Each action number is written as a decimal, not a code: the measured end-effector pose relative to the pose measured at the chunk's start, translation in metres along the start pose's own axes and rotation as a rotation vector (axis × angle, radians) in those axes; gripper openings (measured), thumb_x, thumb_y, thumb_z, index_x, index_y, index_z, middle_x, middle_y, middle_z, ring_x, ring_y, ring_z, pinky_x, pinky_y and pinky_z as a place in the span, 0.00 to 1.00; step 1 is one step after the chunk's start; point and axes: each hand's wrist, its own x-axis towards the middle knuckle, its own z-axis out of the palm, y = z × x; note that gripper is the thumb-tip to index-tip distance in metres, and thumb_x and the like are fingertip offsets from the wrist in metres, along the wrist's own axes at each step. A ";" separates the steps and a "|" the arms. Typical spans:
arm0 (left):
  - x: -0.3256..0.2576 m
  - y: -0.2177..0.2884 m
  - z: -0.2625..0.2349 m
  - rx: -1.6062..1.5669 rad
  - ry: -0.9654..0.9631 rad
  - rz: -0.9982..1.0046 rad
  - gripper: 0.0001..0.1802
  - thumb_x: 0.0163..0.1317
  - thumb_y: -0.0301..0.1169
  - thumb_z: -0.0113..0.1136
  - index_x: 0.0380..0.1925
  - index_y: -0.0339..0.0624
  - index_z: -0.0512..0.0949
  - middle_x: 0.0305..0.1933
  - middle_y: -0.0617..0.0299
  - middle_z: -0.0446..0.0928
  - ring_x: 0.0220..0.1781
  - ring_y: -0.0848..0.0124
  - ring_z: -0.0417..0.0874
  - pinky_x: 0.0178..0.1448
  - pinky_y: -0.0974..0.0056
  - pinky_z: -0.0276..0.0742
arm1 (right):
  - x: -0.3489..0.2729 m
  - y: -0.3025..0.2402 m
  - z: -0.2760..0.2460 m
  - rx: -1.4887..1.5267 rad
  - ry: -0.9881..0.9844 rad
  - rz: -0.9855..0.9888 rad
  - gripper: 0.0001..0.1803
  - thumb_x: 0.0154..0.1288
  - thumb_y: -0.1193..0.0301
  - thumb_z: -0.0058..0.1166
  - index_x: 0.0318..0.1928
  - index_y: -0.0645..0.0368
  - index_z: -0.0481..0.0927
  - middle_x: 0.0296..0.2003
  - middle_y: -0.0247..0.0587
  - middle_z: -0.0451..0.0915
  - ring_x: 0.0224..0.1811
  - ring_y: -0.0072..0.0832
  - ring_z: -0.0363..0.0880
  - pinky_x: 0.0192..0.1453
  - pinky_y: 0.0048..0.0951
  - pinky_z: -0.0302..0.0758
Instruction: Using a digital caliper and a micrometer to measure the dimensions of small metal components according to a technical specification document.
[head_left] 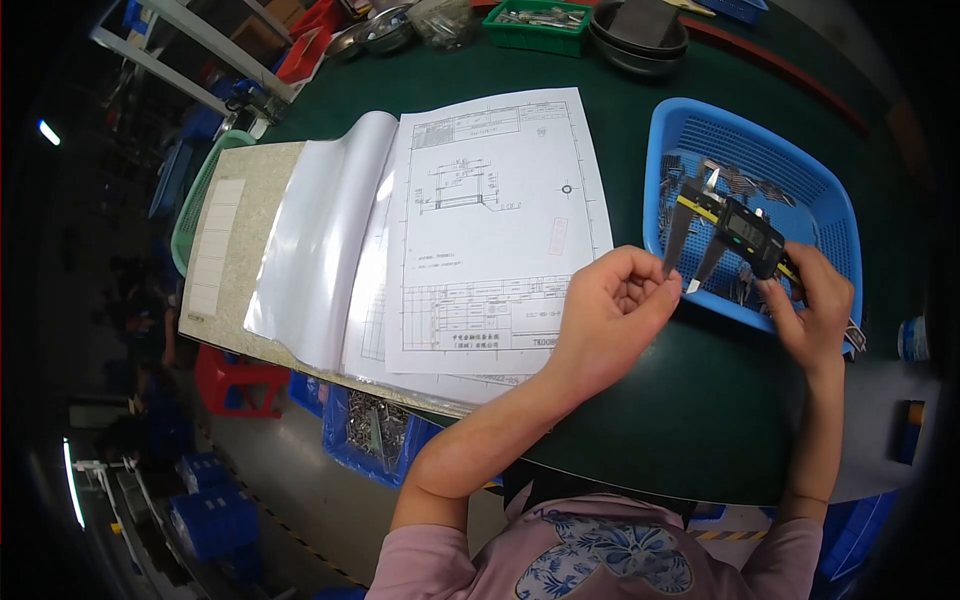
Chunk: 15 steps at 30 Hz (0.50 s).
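Right hand (pixel 818 305): closed around a digital caliper (pixel 750 235), thumb below, fingers behind the slide. Left hand (pixel 612 312): fingers curled inward, thumb and index brought together at a caliper jaw tip; cannot tell whether a small part is pinched there. Caliper is held tilted over the near side of a blue basket (pixel 657 135), its jaws apart and directed down toward the left hand. Body dark, hard-cased, with a small grey display; yellow marking along the beam.

Basket: moulded plastic, perforated walls, rounded corners; holds loose small metal parts (pixel 770 190), slender and shiny. Table (pixel 625 430): dark green, smooth surface. Left of the basket, a white printed drawing sheet (pixel 500 235), flat paper, lies on an open folder (pixel 245 225) with mottled beige inner cover and glossy, curling clear plastic sleeves (pixel 315 260).
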 end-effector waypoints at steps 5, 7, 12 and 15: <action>-0.002 0.002 0.000 -0.023 0.066 -0.007 0.03 0.55 0.23 0.54 0.29 0.34 0.71 0.24 0.68 0.70 0.24 0.87 0.66 0.28 0.83 0.62 | 0.003 0.000 0.000 -0.029 -0.004 -0.025 0.16 0.45 0.64 0.60 0.31 0.63 0.75 0.21 0.39 0.75 0.16 0.25 0.71 0.18 0.21 0.64; -0.003 0.004 -0.001 0.022 0.080 -0.005 0.03 0.55 0.22 0.54 0.29 0.34 0.71 0.26 0.67 0.71 0.26 0.86 0.67 0.30 0.82 0.62 | 0.003 0.001 0.003 -0.021 0.020 -0.029 0.16 0.44 0.63 0.60 0.29 0.62 0.75 0.20 0.39 0.74 0.16 0.29 0.72 0.18 0.23 0.65; -0.005 0.005 -0.003 0.048 0.074 -0.011 0.03 0.55 0.22 0.54 0.29 0.34 0.71 0.26 0.67 0.71 0.27 0.85 0.67 0.31 0.81 0.62 | -0.001 0.002 0.004 -0.065 0.086 -0.070 0.16 0.44 0.61 0.60 0.28 0.60 0.75 0.18 0.38 0.73 0.16 0.30 0.72 0.18 0.24 0.64; -0.005 0.003 -0.005 0.047 0.089 -0.010 0.04 0.54 0.22 0.54 0.29 0.34 0.71 0.26 0.67 0.71 0.27 0.85 0.67 0.31 0.81 0.62 | 0.001 0.002 0.008 -0.033 0.078 -0.072 0.16 0.43 0.62 0.60 0.28 0.60 0.75 0.18 0.38 0.73 0.16 0.29 0.71 0.18 0.24 0.64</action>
